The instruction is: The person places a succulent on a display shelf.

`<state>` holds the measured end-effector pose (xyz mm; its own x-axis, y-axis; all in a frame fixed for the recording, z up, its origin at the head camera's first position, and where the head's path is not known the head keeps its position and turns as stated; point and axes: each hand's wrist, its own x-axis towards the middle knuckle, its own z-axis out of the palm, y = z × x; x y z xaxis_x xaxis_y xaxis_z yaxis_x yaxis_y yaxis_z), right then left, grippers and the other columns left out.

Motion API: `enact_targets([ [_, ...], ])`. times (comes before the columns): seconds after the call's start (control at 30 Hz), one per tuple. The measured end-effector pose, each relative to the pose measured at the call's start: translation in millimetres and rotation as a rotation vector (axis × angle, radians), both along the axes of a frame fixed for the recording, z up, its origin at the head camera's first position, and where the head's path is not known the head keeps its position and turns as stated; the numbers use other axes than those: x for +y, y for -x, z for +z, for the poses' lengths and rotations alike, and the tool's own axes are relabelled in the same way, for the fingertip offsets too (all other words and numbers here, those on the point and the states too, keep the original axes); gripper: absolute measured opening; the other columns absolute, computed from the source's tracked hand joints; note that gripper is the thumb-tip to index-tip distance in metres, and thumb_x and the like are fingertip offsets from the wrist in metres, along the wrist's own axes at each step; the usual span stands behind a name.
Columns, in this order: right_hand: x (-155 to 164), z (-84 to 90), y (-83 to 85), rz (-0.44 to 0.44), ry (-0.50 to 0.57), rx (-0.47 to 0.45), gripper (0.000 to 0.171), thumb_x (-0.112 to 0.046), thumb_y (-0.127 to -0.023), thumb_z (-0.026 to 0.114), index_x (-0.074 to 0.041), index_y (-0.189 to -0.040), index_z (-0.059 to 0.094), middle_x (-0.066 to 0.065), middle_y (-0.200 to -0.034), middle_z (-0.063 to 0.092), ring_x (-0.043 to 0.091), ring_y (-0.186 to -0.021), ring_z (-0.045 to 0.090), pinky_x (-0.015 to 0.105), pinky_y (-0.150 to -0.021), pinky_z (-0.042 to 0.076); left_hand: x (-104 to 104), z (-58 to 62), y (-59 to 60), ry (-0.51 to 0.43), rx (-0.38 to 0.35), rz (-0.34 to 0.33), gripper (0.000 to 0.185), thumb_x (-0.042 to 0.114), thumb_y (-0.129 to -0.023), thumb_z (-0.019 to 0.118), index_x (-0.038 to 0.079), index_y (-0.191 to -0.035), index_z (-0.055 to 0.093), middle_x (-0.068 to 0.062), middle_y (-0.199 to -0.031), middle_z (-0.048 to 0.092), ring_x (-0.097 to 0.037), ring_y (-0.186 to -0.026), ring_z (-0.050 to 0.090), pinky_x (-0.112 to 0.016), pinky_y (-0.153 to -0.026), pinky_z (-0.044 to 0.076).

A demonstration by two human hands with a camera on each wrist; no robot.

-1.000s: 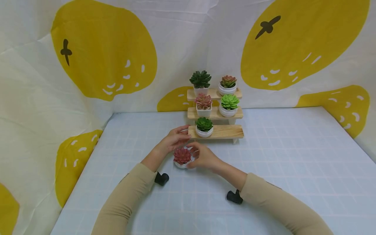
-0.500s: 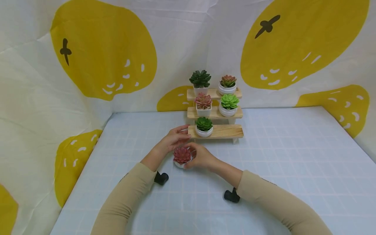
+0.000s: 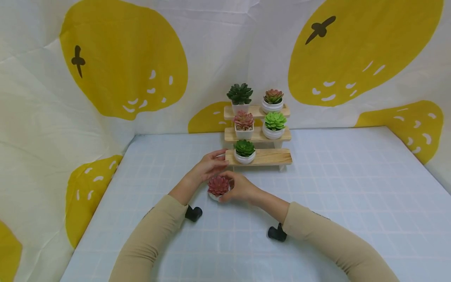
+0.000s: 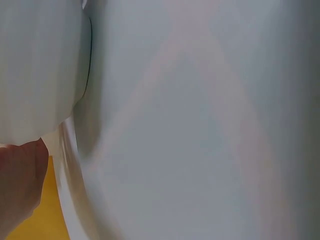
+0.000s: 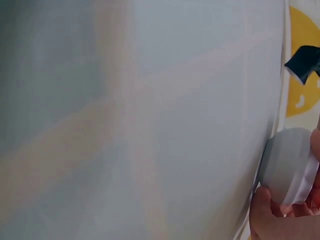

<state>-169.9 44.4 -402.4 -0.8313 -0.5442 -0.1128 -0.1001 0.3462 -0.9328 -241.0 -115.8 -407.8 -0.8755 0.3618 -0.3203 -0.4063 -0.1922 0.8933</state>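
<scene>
A red succulent in a small white pot stands on the pale blue checked tablecloth, just in front of a three-tier wooden stand. My right hand curls round the pot's right side. In the right wrist view the white pot shows at the right edge with my fingertips on it. My left hand hovers just behind the pot with relaxed fingers that reach towards the left end of the lowest shelf and hold nothing. The left wrist view is a blur of cloth with a bit of hand.
The stand carries five potted succulents: dark green and reddish on top, pink and light green in the middle, green on the lowest shelf's left. A yellow-patterned cloth backdrop surrounds the table.
My right forearm has slid slightly left and the hand has settled closer round the pot. The pot and my left hand stay where they were.
</scene>
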Motion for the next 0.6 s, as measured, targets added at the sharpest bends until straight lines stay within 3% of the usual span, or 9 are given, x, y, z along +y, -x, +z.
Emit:
enact_targets([
  [0.6,6.1,2.2,-0.6,-0.021,0.008,-0.059,0.064,-0.006,-0.069,0.081,-0.005,-0.126,0.053,0.008,-0.112,0.060,0.022,-0.097,0.055,0.031,-0.078,0.047,-1.5,-1.0,0.5,-0.030,-0.012,-0.004,0.057,-0.013,-0.092,0.043,0.000,-0.145,0.027,-0.025,-0.143,0.033,-0.010,-0.086,0.058,-0.020,-0.074,0.049],
])
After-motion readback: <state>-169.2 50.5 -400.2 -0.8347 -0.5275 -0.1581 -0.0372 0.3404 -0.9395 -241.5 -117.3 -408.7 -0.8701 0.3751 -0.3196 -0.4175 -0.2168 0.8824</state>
